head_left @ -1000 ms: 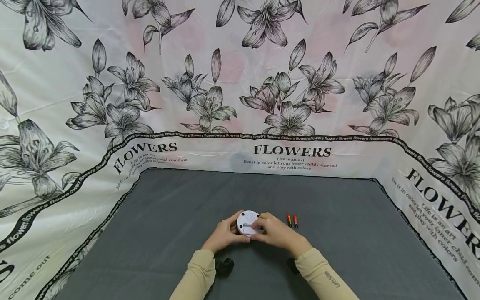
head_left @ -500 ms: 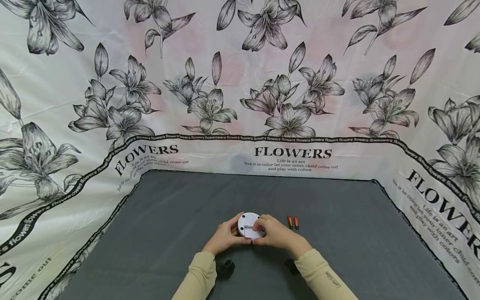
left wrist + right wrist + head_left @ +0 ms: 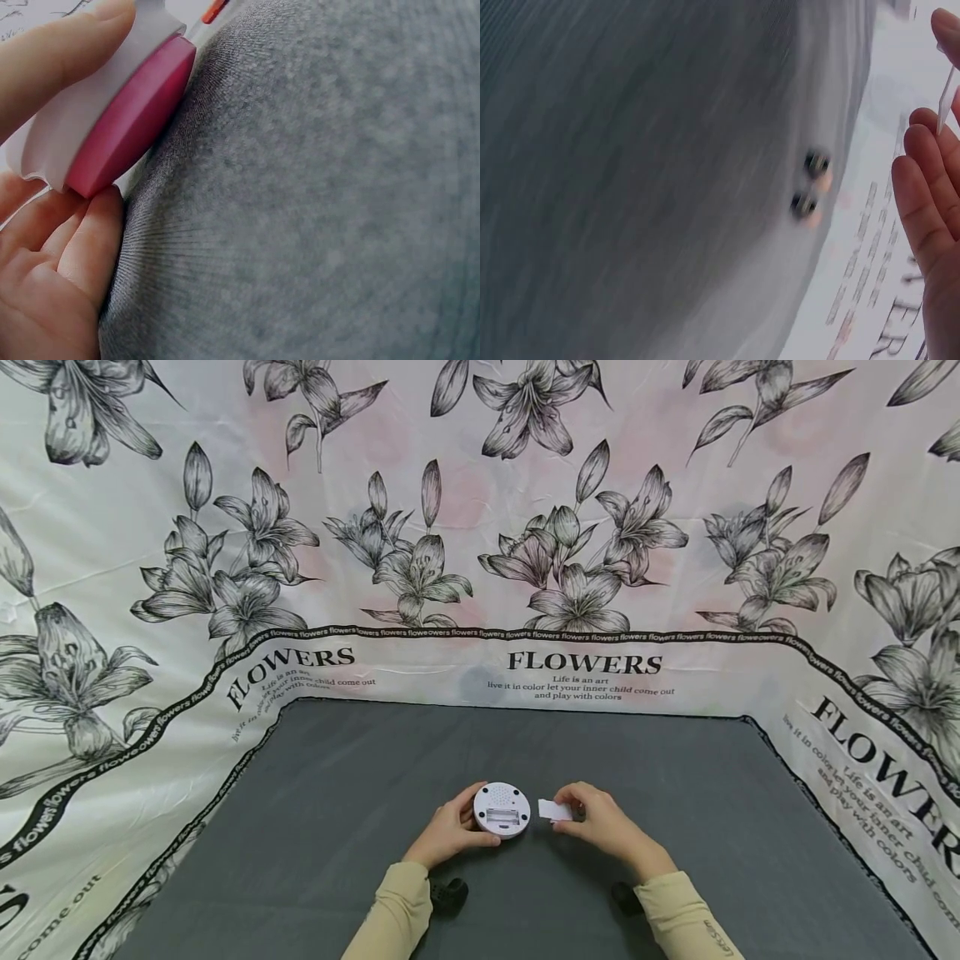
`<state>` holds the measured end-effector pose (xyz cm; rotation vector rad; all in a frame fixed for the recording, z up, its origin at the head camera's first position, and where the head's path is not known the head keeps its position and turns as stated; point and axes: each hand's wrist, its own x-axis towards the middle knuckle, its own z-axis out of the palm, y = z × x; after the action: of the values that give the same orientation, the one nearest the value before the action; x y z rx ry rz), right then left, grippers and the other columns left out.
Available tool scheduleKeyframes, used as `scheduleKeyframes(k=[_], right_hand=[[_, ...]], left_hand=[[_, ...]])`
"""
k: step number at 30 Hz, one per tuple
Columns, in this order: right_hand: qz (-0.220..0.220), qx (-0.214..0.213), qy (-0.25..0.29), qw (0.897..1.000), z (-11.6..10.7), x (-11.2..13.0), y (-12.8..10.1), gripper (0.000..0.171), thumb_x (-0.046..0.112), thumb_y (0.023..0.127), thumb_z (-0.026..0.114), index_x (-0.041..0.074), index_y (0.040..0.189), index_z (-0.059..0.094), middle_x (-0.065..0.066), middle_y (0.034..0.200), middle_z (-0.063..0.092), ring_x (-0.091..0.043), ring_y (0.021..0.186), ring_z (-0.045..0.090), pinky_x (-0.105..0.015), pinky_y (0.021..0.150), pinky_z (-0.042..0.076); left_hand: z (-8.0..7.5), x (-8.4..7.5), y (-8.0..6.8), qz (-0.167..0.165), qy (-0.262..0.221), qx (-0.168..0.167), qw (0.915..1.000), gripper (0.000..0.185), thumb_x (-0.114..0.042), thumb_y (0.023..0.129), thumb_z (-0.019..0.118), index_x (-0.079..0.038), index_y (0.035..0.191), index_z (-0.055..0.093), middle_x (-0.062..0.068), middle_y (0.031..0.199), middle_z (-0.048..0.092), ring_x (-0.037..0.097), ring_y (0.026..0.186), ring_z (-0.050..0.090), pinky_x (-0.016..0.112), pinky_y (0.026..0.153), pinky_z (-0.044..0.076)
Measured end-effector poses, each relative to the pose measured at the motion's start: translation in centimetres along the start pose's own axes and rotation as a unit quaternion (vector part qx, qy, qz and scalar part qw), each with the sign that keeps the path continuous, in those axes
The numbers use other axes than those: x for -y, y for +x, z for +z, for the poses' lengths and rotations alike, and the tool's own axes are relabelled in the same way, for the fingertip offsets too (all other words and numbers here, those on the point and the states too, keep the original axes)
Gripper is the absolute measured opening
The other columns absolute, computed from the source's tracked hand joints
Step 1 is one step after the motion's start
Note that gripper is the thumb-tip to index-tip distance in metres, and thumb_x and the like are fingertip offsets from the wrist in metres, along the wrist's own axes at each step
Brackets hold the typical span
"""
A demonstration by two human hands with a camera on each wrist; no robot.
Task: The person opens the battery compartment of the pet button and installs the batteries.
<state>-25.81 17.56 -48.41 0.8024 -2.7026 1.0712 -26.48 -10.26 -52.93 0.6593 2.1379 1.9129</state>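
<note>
While your left hand (image 3: 448,831) grips the round gadget (image 3: 502,809) on the bench (image 3: 337,793), your right hand (image 3: 603,827) pinches its little white cover (image 3: 556,811).

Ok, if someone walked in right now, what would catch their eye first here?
Probably the two hands at the near middle of the grey cloth: the left hand grips a round white gadget with its slot open, and the right hand pinches a small white cover just beside it. Behind them hangs a big lily-print backdrop reading FLOWERS.
</note>
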Motion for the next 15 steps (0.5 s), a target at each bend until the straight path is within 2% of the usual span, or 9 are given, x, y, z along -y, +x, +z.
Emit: scheduleKeyframes(k=[6, 11, 13, 15], right_hand=[[0.052, -0.03, -0.012, 0.998, -2.0, -2.1, -1.8, 0.032, 0.015, 0.07, 0.082, 0.011, 0.095, 0.063, 0.003, 0.092, 0.057, -0.015, 0.081, 0.053, -0.035, 0.071, 0.049], [0.089, -0.038, -0.019, 0.995, -3.8, -3.3, -3.3, 0.033, 0.016, 0.072, 0.08, 0.01, 0.099, 0.063, 0.001, 0.096, 0.058, -0.016, 0.084, 0.054, -0.036, 0.072, 0.049], [0.098, -0.042, -0.025, 0.994, -4.5, -3.7, -3.8, 0.033, 0.016, 0.073, 0.08, 0.01, 0.101, 0.063, 0.0, 0.096, 0.058, -0.017, 0.084, 0.054, -0.037, 0.072, 0.049], [0.102, -0.048, -0.038, 0.993, -5.1, -4.2, -4.3, 0.033, 0.016, 0.072, 0.08, 0.009, 0.1, 0.063, -0.001, 0.095, 0.058, -0.017, 0.083, 0.054, -0.037, 0.071, 0.049]], left_hand=[[0.1, 0.1, -0.1, -0.001, -0.002, -0.003, 1.0, 0.093, -0.009, 0.07, 0.082, -0.004, 0.145, 0.028, 0.013, 0.143, 0.034, 0.021, 0.127, 0.039, 0.028, 0.094, 0.042], [0.2, -1.7, -0.5, -0.011, -0.012, 0.003, 0.9999, 0.091, -0.003, 0.071, 0.08, -0.001, 0.145, 0.027, 0.015, 0.143, 0.033, 0.023, 0.127, 0.038, 0.032, 0.095, 0.042], [0.1, -1.7, -0.5, -0.013, -0.015, 0.004, 0.9998, 0.091, -0.001, 0.071, 0.08, 0.0, 0.145, 0.027, 0.016, 0.143, 0.033, 0.025, 0.127, 0.038, 0.033, 0.095, 0.042], [0.1, -0.8, -0.3, -0.013, -0.012, 0.002, 0.9998, 0.092, -0.003, 0.071, 0.08, -0.003, 0.145, 0.026, 0.014, 0.143, 0.033, 0.024, 0.128, 0.038, 0.032, 0.095, 0.042]])
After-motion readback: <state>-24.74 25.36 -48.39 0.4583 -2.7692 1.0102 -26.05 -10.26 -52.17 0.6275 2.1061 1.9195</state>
